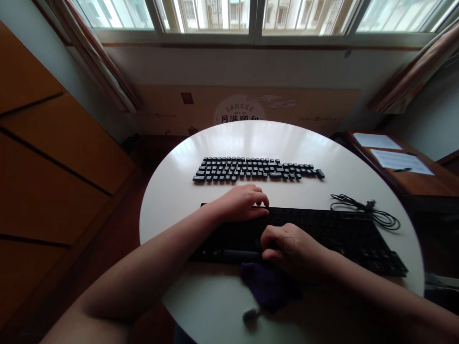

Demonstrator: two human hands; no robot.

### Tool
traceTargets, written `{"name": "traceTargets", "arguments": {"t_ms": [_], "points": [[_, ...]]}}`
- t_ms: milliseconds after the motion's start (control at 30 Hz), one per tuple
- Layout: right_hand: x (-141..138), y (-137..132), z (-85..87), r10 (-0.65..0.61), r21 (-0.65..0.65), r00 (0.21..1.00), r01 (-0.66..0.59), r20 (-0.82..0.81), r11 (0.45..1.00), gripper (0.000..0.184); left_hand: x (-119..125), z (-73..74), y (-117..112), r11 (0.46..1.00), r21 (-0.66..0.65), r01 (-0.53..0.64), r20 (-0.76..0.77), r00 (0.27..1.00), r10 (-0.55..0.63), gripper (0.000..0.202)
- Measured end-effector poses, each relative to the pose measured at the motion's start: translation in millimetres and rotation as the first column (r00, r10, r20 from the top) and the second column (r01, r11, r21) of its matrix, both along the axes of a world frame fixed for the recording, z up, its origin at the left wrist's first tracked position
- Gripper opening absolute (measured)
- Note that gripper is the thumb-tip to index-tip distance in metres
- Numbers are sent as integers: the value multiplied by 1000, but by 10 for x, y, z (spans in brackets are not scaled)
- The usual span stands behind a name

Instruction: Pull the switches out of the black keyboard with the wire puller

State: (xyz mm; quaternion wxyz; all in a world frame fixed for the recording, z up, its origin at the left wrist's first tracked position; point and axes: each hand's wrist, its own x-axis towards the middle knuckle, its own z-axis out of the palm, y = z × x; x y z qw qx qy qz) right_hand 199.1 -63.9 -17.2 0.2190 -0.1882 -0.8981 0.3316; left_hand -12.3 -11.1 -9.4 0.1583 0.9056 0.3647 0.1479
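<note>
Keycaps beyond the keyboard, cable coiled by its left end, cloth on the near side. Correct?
No, wrong end: the head view shows the cable coiled by the right end of the keyboard. Keycaps beyond it and cloth on the near side hold.

2 bare forearms reach inward; the left hand bends its fingers downward, the right hand is curled fist-like.

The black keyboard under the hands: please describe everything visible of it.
The black keyboard looks plastic, long and flat, lying on the white table. Its surface is mostly too dark for detail; a long bar shows along the near edge. The left hand crosses its far edge; the right hand covers its near middle.
</note>
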Motion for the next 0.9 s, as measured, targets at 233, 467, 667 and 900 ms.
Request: {"name": "traceTargets", "arguments": {"t_ms": [233,467,667,900], "points": [[57,-27,-77,-381,-411,870,237,-314,880,42,-13,-13,3,1000,15,-3,-4,1000,3,17],[179,185,185,-415,-83,898,407,-142,909,32,-27,210,-100,999,28,29,202,979,-34,17],[162,205,229,-344,82,933,353,-104,932,32,0,263,-160,999,35,20,147,989,-25,16],[161,219,154,-376,130,927,374,-7,918,35,-42,252,-109,1000,10,-5,141,990,4,11]]}}
